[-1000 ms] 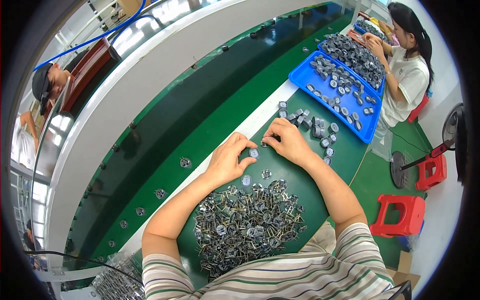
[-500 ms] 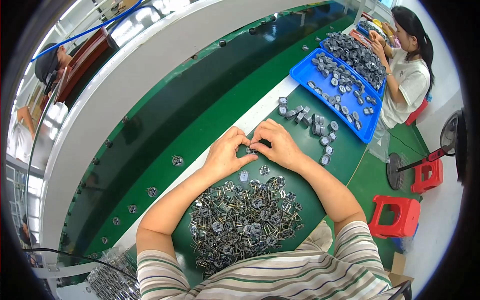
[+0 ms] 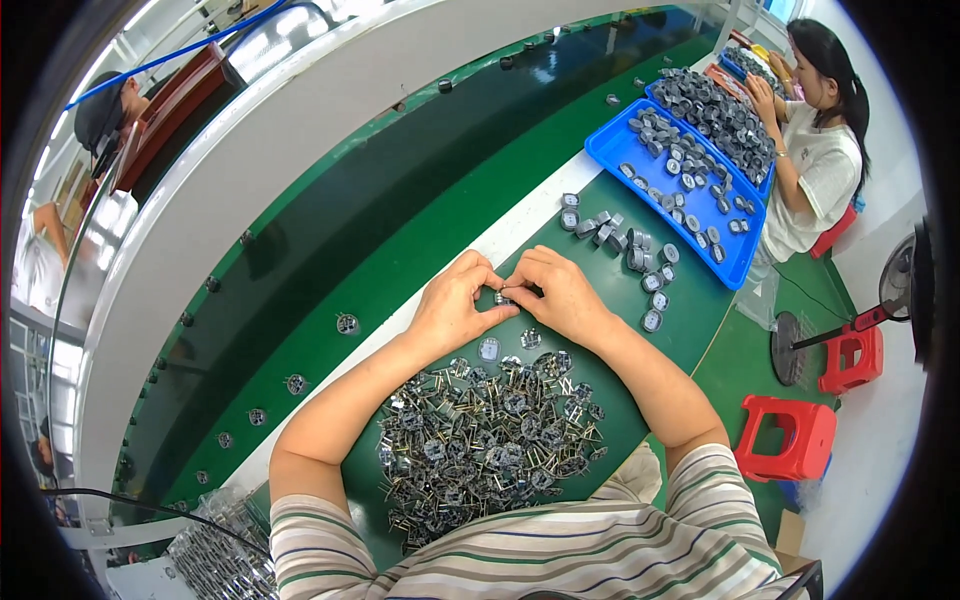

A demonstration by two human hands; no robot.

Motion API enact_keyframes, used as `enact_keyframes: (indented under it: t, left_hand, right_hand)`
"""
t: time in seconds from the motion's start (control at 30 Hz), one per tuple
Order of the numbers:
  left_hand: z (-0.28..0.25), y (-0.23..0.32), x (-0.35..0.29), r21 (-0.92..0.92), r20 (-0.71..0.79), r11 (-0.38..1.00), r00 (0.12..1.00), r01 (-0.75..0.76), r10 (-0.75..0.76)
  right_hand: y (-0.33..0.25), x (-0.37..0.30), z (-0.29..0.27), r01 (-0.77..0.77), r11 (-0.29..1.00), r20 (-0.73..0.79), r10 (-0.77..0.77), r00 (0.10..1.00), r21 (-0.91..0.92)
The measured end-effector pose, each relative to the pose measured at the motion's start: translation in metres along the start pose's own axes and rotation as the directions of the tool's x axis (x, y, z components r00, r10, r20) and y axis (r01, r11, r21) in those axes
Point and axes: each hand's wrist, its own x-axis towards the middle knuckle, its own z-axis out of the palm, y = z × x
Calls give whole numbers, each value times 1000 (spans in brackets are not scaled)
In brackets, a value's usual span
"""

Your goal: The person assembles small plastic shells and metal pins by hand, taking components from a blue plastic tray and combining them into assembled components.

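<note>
Left grip (image 3: 449,306) and right grip (image 3: 556,290) pinch a small silvery-grey part (image 3: 502,298).

Small part (image 3: 502,297) mostly covered by your left hand (image 3: 450,300) and right hand (image 3: 557,290).
Its full shape in your pinch: can't tell. Dark pieces (image 3: 445,86) beyond the green belt (image 3: 430,250), too small to identify. Your striped shirt (image 3: 560,555) runs off the bottom edge; fan (image 3: 896,275) clipped by the dark rim.

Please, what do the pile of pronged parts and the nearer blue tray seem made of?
Pile of pronged parts: prongs probably shiny metal, glinting gold and silver; bodies unclear. Nearer blue tray: likely smooth plastic, even in colour, with rounded corners.
</note>
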Motion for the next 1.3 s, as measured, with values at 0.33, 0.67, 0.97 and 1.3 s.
enact_keyframes:
  t: [0.33,0.67,0.97,1.3]
  left_hand:
    - [-55,-31,19,217,-191,917,936,335,-297]
    - [-59,-9,16,266,-81,963,994,-52,76]
    - [-31,7,6,-41,341,993,933,-111,118]
    - [-5,10,0,160,58,987,998,-5,-5]
  right_hand:
    - [-2,0,-50,-94,977,507,-16,862,190]
    - [10,2,-31,-228,959,140,206,968,166]
    - [16,2,-24,-92,996,17,92,996,18]
    - [9,3,-3,1,973,-23,5,1000,232]
